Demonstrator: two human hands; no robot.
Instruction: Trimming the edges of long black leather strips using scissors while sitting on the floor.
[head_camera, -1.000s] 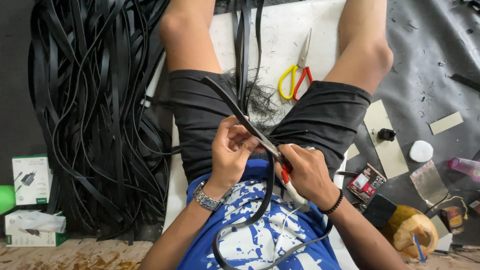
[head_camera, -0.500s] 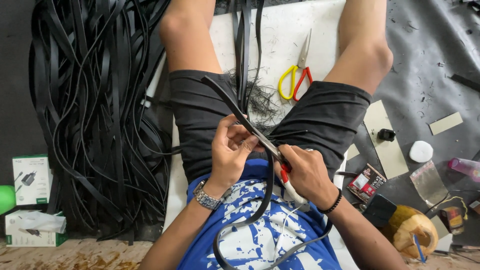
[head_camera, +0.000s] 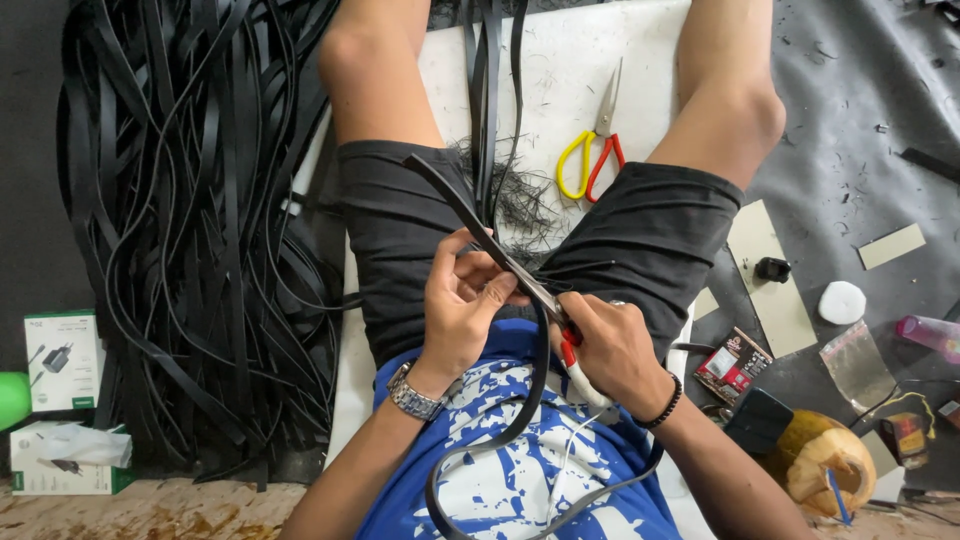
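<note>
Head view: we see the left hand (head_camera: 462, 300) with fingers curled and pinched shut on a long flat black rubber strip (head_camera: 455, 195) that runs up over the left thigh and loops down across the blue-and-white shirt (head_camera: 500, 480). The right hand (head_camera: 612, 345) is wrapped closed around a red-and-white handled cutting tool (head_camera: 575, 370), its blade end lying on the strip just beside the left fingertips. We judge the step in hand as trimming or shaving the strip's edge over the lap; black shavings (head_camera: 520, 195) lie on the white sheet (head_camera: 560, 60) between the legs. The next move calls for keeping the strip taut and the blade clear of the pinching fingers. A heap of black strips (head_camera: 190, 220) lies to the left, yellow-and-red handled scissors (head_camera: 595, 150) well apart ahead.
</note>
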